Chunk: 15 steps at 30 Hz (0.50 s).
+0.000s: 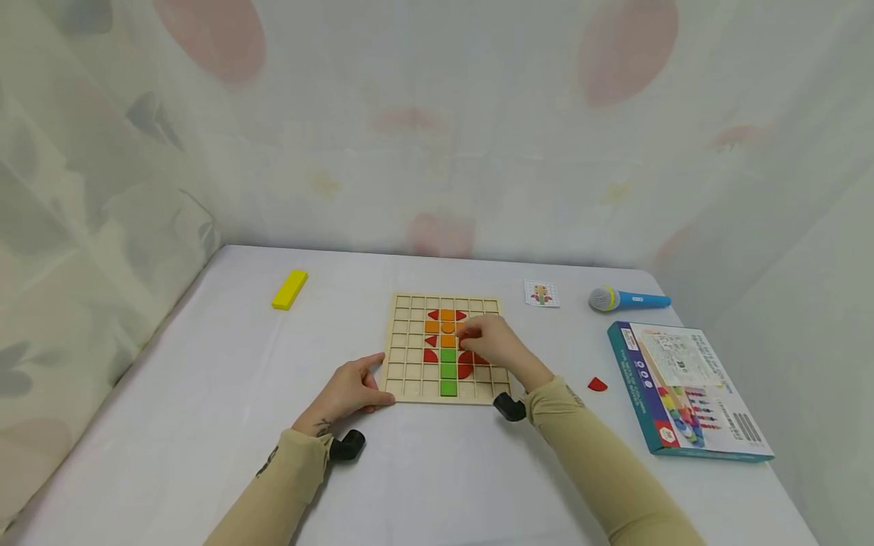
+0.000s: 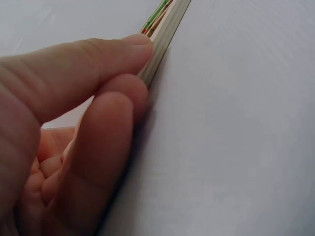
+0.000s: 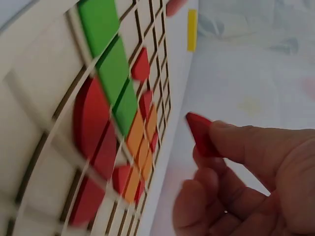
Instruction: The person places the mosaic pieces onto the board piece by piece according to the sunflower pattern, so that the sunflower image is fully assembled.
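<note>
My right hand (image 1: 495, 341) is over the right part of a wooden grid board (image 1: 410, 387). Between its thumb and fingers it pinches a small red wedge-shaped piece (image 3: 202, 132), raised off the board in the right wrist view. My left hand (image 1: 350, 388) grips the board's near left corner, with the thumb at the front edge and a finger on the left side. On the board, green squares (image 1: 448, 371) form a column below orange pieces (image 1: 447, 315). Red pieces (image 1: 430, 355) sit on both sides; some are partly hidden by the right hand.
A loose red wedge (image 1: 597, 384) lies right of the board. Beyond it stand a boxed set (image 1: 690, 390) and a blue toy microphone (image 1: 631, 299). A small pattern card (image 1: 542, 293) lies behind the board on the right, a yellow block (image 1: 290, 290) at the back left.
</note>
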Available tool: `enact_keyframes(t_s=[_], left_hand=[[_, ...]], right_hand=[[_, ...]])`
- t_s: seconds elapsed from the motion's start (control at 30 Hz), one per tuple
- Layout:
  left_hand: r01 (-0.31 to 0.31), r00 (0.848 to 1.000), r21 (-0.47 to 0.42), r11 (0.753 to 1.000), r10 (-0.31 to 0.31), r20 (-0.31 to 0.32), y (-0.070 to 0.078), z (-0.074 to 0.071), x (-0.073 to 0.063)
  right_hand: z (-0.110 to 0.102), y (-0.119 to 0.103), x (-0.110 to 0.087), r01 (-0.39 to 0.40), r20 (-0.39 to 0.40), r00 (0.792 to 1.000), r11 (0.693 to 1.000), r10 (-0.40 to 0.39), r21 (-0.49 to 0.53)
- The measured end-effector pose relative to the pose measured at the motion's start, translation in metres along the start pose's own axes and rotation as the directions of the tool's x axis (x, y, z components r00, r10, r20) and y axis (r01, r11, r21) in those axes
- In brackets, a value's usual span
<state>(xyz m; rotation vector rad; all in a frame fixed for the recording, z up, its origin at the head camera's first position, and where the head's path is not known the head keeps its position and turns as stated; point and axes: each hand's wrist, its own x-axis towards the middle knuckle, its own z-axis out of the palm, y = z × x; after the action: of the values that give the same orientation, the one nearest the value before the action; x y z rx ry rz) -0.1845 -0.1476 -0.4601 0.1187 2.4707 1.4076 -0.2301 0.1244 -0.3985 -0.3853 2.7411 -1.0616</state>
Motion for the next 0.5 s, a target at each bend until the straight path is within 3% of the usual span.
enact_keyframes(t_s=[0.23,0.5], left_hand=[[-0.006,1.000,0.009,1.000,0.006,0.003,-0.002,0.000,0.001],[-0.017,1.000,0.016,1.000,0.017,0.012,0.002,-0.002,-0.002]], right_hand=[[0.031,-0.029,0.029,0.060,0.057,0.997,0.998,-0.061,0.021],[0.050,-0.040,0.045,0.143,0.176,0.977,0.980,-0.117,-0.141]])
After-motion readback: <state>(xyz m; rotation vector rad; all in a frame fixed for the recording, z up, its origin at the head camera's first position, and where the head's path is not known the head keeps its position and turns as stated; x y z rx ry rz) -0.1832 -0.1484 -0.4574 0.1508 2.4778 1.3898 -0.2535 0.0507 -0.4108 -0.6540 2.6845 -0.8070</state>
